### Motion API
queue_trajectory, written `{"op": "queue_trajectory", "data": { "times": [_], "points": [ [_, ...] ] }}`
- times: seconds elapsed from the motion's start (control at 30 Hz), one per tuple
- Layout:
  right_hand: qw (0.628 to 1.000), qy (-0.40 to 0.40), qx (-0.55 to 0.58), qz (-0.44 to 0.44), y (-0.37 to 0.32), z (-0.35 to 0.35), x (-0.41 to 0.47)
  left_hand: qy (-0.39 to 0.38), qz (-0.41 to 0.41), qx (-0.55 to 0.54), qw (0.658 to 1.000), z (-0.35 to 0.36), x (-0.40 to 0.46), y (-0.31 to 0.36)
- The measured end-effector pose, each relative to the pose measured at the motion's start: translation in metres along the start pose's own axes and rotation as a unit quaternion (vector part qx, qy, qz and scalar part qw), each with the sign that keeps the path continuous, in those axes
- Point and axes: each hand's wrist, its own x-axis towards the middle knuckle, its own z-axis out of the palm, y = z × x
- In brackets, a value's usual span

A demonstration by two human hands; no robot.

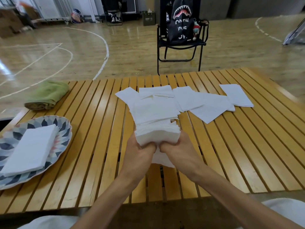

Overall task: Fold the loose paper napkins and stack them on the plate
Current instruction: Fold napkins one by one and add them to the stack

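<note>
White paper everywhere in the head view, which is the only view there is. Both hands sit at about 6 o'clock from the table's middle, side by side and nearly touching. The left hand [140, 150] and the right hand [177, 148] each have fingers curled round the near edge of a thick bundle of napkins [155, 123], thumbs pressed into the fold, so both are closed on it.

Handling wise, I'd say this stuff is super light, soft and floppy. No stiffness at all, so the far end of the bundle sags and the sheets fan out unevenly. Not fragile like glass, but it'll crease or tear if you yank it, and loose sheets probably slide off each other easily. Best bet looks like gripping at the folded edge with both hands, where the layers are pinched together, then supporting it underneath for the trip to the plate.

Counts:
- one plate [63, 129], patterned, at 9 o'clock from the hands
- one folded stack of napkins [31, 149] already lying on it, can't tell how many sheets
- one bundle in the hands, sheet count impossible to call
- loose napkins [209, 104] spread flat on the table [247, 154] from 12 to 2 o'clock, roughly five or six overlapping piles or sheets, hard to separate
- one green towel [47, 95] at 10 o'clock, folded over
- one folding chair [181, 45] past the far edge at 12, with a black backpack [180, 19] on it
</note>
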Motion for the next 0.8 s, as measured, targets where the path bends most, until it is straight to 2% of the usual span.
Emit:
{"op": "queue_trajectory", "data": {
  "times": [0.2,0.7,0.8],
  "points": [
    [1.0,0.007,-0.003,-0.021,-0.004,0.0,0.002,0.004,0.0,0.015,1.0,0.001,0.001,0.005],
    [0.999,0.001,-0.025,0.028,-0.019,0.006,-0.005,0.008,-0.061,0.032,0.998,-0.002,-0.001,0.019],
    [0.998,-0.005,-0.023,0.056,-0.026,0.008,-0.002,-0.005,-0.098,0.053,0.994,-0.011,0.003,0.028]
  ]
}}
